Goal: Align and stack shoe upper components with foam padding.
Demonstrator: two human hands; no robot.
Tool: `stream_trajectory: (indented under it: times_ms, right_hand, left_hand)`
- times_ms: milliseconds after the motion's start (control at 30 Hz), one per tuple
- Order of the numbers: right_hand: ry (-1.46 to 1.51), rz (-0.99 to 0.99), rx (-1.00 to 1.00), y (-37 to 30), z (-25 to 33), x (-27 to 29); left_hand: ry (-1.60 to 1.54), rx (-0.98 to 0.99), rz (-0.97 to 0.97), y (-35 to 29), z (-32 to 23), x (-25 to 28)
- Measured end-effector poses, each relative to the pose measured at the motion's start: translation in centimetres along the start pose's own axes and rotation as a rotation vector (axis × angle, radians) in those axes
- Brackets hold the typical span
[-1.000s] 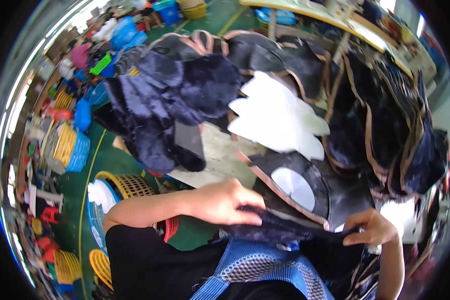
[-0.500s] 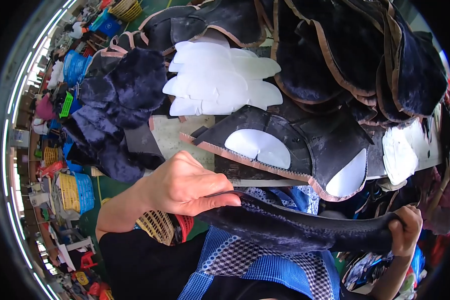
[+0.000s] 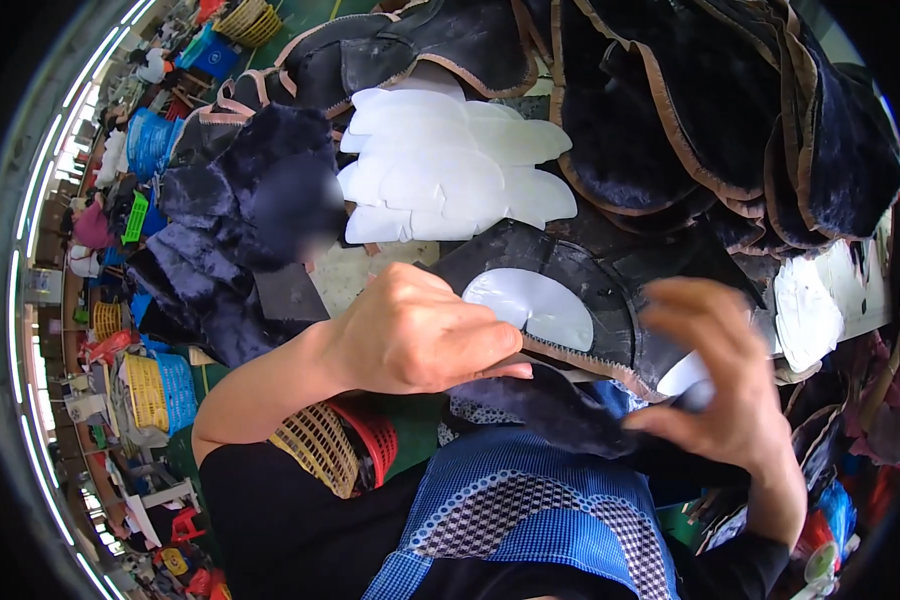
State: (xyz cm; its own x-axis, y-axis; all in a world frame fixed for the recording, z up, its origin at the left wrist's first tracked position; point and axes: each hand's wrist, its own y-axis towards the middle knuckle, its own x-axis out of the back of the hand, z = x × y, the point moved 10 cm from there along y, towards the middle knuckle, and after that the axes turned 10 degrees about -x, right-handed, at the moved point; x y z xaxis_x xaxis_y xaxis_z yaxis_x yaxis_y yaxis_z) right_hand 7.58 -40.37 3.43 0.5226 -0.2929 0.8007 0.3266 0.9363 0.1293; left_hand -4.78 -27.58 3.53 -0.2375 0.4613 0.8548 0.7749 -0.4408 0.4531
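Note:
My left hand is closed, thumb against bent fingers, on one end of a dark navy fur-lined strip. The strip hangs from it toward the right, above my blue checked apron. By its other end is my right hand, blurred, with thumb and fingers curved apart and nothing visibly gripped. Just beyond both hands lies a black shoe-upper-like piece with a stitched brown edge. Two white patches, one of them a half-oval patch, lie on it; my right hand partly covers the other.
White shaped sheets are piled mid-table, with more white pieces at the right. Brown-edged black fur pieces are heaped at the far right, navy fur pieces at the left. A yellow basket stands below the table.
The strip was stretched between both hands. Now my right hand has come off its end and moved left and up, fingers apart. My left hand has shifted right and slightly up, still gripping.

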Motion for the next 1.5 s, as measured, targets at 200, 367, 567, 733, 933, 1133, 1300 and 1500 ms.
stream_trajectory:
  times_ms: [200,367,567,733,933,1133,1300,1500]
  right_hand:
    - [0.509,0.652,-0.655,4.6,-4.7,-4.7]
    - [0.234,0.607,-0.282,6.5,-4.3,-8.9]
    - [0.388,0.769,-0.484,6.4,-4.9,-9.8]
    - [0.044,0.426,-0.31,12.5,-3.1,-1.9]
    - [0.007,0.738,-0.283,8.9,-9.6,-11.7]
    - [-0.049,0.263,-0.261,6.1,-9.2,-10.8]
    - [-0.044,0.219,-0.309,6.6,-10.0,-10.2]
    - [0.058,0.32,-0.335,6.9,-11.0,-10.7]
  left_hand:
    - [-0.406,0.613,-0.094,-5.4,10.9,-2.6]
    - [-0.488,0.642,-0.017,-4.7,10.4,-3.3]
    - [-0.406,0.589,0.039,-5.8,11.7,-3.7]
    - [-0.582,0.709,-0.06,-4.7,14.7,-2.2]
    - [-0.486,0.709,0.201,-7.7,15.3,-10.0]
    - [-0.365,0.661,-0.003,-8.2,14.2,-9.5]
    - [-0.383,0.72,-0.009,-8.5,15.0,-10.1]
    - [-0.272,0.685,-0.083,-7.8,14.6,-9.5]
